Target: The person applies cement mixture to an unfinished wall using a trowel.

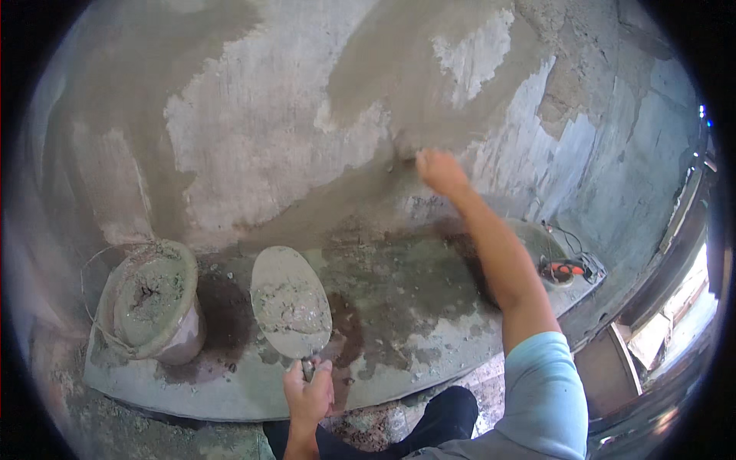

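My left hand (308,392) is closed round the short handle of an oval plasterer's hawk (285,267), held flat over the ledge with grey mortar (295,307) on its near half. My right arm reaches up and forward to the wall. There my right hand (442,173) grips a trowel (404,146), its blade against the wall; blade and handle are partly hidden and blurred. Darker, damp-looking mortar (322,201) covers patches of the wall (253,130) around it, beside paler bare areas.
A bucket (184,337) with a wire handle and wet mortar inside stands at the left on the ledge (253,391). An orange and black tool (566,269) with a cable lies at the ledge's right end. Small mortar crumbs and damp stains mark the ledge.
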### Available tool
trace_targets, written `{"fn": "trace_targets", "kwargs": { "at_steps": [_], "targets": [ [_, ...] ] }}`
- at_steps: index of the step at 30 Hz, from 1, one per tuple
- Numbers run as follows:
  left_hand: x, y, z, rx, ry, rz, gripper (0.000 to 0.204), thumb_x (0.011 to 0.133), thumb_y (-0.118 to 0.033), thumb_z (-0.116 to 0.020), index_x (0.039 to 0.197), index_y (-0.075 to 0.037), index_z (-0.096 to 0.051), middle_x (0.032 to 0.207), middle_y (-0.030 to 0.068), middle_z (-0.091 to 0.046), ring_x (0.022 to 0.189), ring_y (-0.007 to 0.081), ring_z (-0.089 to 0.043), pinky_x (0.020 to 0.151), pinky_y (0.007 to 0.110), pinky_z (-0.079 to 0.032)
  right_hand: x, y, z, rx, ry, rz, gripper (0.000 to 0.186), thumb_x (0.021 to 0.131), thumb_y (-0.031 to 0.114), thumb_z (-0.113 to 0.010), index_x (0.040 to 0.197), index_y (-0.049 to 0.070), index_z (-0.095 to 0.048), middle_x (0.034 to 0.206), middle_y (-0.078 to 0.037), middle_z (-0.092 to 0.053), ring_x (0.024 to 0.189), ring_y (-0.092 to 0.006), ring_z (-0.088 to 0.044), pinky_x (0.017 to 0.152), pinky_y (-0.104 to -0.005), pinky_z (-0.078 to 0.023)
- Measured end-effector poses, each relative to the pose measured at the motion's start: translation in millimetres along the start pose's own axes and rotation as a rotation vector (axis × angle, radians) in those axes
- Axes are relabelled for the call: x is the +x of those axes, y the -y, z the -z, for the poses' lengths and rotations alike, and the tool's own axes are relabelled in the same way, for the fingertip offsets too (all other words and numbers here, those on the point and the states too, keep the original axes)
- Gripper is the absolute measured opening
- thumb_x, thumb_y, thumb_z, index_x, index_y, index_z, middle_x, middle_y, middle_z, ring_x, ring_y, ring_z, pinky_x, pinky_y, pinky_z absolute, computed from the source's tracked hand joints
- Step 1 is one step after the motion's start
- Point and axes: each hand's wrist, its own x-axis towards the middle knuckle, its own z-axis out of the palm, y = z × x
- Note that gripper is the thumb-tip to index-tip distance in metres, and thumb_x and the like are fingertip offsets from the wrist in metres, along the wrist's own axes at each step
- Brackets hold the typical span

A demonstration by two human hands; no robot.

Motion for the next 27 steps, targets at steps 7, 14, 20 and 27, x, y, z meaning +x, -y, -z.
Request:
{"fn": "trace_targets", "kwargs": {
  "at_steps": [7, 14, 20, 27],
  "targets": [
    [3, -6, -7, 0.027, 0.041, -0.017, 0.012, 0.092, -0.009, -0.063, 0.089, -0.002, -0.054, 0.056, 0.0007, -0.052, 0.041, 0.0081, -0.048, 0.037, 0.026, -0.036, -99, -3, -25, -0.102, 0.131, 0.017, 0.044, 0.102, 0.044, -0.043, 0.111, 0.007, -0.065, 0.098, -0.027, -0.069, 0.095, -0.0478, -0.065, 0.085, -0.0569, -0.052],
    [-1, -7, -2, -0.010, 0.037, -0.013, 0.012, 0.092, -0.009, -0.063, 0.089, -0.003, -0.053, 0.056, 0.0005, -0.051, 0.040, 0.0084, -0.047, 0.037, 0.027, -0.036, -77, 10, -27, 0.084, -0.081, -0.042, 0.042, 0.101, 0.043, -0.046, 0.105, 0.006, -0.066, 0.091, -0.028, -0.068, 0.094, -0.0488, -0.064, 0.083, -0.0588, -0.051],
    [-4, -9, -3, -0.049, 0.040, 0.015, 0.013, 0.092, -0.009, -0.064, 0.089, -0.004, -0.052, 0.056, 0.0006, -0.050, 0.040, 0.0086, -0.046, 0.037, 0.027, -0.036, -64, 18, -55, 0.030, -0.089, -0.012, 0.038, 0.100, 0.040, -0.047, 0.103, 0.007, -0.066, 0.096, -0.026, -0.069, 0.093, -0.0465, -0.066, 0.082, -0.0561, -0.053],
    [-8, -11, 5, 0.015, -0.019, 0.032, 0.015, 0.091, -0.013, -0.064, 0.089, -0.004, -0.052, 0.056, 0.0000, -0.050, 0.041, 0.0083, -0.048, 0.037, 0.027, -0.036, -121, 33, -60, -0.168, 0.282, 0.119, 0.037, 0.099, 0.037, -0.048, 0.104, 0.005, -0.066, 0.095, -0.025, -0.070, 0.091, -0.0441, -0.068, 0.081, -0.0532, -0.054]
  ]
}}
